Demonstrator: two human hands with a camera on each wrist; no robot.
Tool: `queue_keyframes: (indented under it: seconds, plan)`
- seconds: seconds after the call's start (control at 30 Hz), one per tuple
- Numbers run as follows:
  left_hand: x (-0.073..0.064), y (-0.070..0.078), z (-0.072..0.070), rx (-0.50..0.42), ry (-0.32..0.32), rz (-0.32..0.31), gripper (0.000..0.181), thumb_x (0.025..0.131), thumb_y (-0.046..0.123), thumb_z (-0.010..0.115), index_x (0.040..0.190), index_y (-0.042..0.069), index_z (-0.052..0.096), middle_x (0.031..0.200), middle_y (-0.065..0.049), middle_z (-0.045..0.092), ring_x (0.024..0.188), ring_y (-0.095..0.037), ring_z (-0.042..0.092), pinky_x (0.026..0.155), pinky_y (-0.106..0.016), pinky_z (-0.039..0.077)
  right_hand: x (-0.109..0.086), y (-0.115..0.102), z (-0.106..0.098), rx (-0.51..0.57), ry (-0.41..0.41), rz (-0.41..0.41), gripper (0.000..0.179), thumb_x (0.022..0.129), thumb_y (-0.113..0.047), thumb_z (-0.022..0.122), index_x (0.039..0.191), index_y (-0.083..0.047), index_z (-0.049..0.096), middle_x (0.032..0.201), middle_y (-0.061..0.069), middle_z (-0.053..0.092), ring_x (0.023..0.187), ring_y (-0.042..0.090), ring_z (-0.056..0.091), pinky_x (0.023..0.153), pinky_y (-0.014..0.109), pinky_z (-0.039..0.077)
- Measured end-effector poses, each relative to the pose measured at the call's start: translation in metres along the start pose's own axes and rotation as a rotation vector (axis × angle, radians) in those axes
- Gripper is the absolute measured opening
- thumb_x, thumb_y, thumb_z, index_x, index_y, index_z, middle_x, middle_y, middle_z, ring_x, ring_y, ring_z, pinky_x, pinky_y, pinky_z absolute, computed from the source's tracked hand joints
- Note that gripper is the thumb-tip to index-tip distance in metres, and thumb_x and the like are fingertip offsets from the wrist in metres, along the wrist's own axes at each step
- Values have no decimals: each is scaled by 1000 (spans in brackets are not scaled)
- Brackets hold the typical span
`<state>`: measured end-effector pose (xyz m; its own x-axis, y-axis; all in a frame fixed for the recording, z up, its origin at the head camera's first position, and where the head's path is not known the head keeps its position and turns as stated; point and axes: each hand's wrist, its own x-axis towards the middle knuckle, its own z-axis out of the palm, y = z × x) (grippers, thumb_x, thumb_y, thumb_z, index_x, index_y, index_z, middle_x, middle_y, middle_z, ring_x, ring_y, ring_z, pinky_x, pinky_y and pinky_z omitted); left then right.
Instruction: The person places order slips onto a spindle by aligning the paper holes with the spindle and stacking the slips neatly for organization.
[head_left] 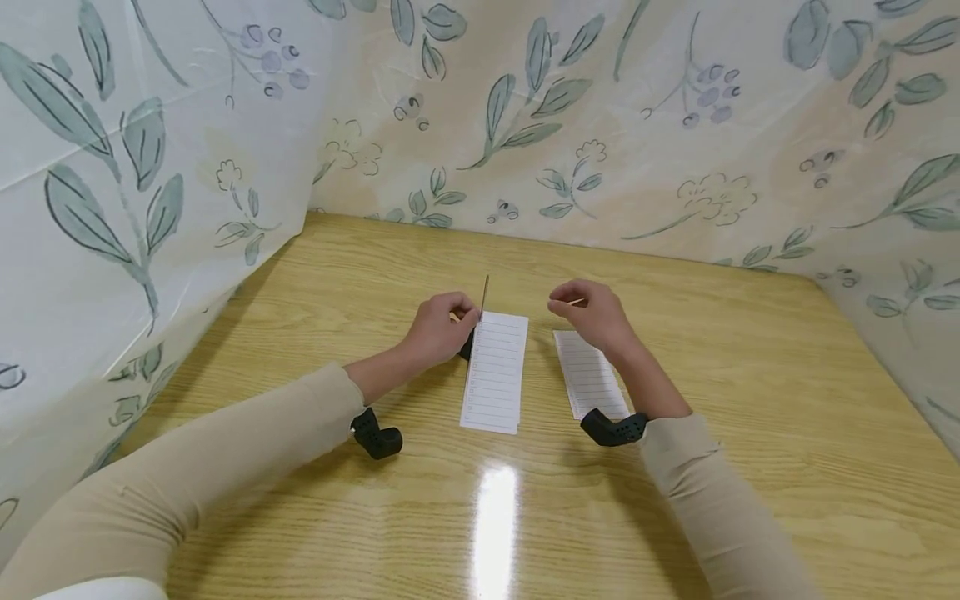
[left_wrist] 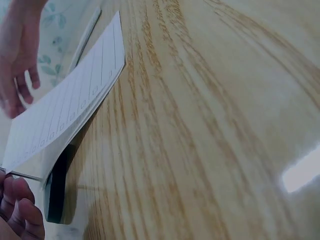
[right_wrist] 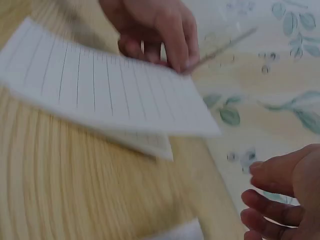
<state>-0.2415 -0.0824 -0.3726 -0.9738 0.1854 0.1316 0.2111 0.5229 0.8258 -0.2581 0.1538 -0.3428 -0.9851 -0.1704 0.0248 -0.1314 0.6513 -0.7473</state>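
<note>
Head view: Left hand (head_left: pixel 446 325) pinches a thin stick (head_left: pixel 486 293) at the lined sheets (head_left: pixel 495 375)

The left hand has its thumb and fingers closed around the stick, which points away from the person, at the far left corner of the sheets. Whether these fingers also grip the paper, I cannot tell. The sheets lie on the wooden table (head_left: pixel 300 517), between the two hands; the left wrist view shows the top one curving above another. A black object (left_wrist: pixel 56 192) is partly under their left side. The right hand (head_left: pixel 592 317) is half open, fingers loosely bent and holding nothing, above the far end of a second lined stack (head_left: pixel 588 383).
</note>
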Motion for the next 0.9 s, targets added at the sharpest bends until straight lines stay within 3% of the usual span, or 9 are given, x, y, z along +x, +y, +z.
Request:
queue_keyframes:
  seconds: [0.2, 0.43, 0.67, 0.9]
  plan:
    - [-1, -4, 1, 3, 1, -4, 16, 93, 21, 50, 89, 13, 63, 89, -1, 61, 85, -16, 55, 75, -30, 46, 1, 28, -10, -206, -50, 42, 24, 88, -17, 59, 109, -5, 63, 109, 13, 59, 98, 28, 51, 77, 34, 44]
    - [0, -8, 5, 24, -17, 0, 16, 93, 21, 50, 89, 12, 63, 88, -2, 62, 82, -16, 55, 65, -27, 44, 2, 41, -15, -257, -88, 43, 28, 81, -16, 69, 107, -9, 64, 108, 10, 58, 99, 28, 46, 81, 37, 40]
    - [1, -12, 8, 58, -14, -6, 16, 93, 19, 49, 87, 12, 63, 85, -2, 62, 79, -16, 55, 64, -26, 43, 5, 40, -16, -303, -138, 15, 33, 77, -14, 72, 109, -10, 63, 111, 12, 58, 103, 30, 47, 87, 42, 41]
    - [2, -14, 10, 82, -27, -27, 17, 93, 20, 49, 87, 11, 62, 80, -3, 59, 68, -16, 50, 58, -25, 39, 8, 38, -19, -351, -186, -11, 33, 77, -15, 72, 107, -8, 62, 102, 11, 56, 93, 25, 45, 78, 35, 39]
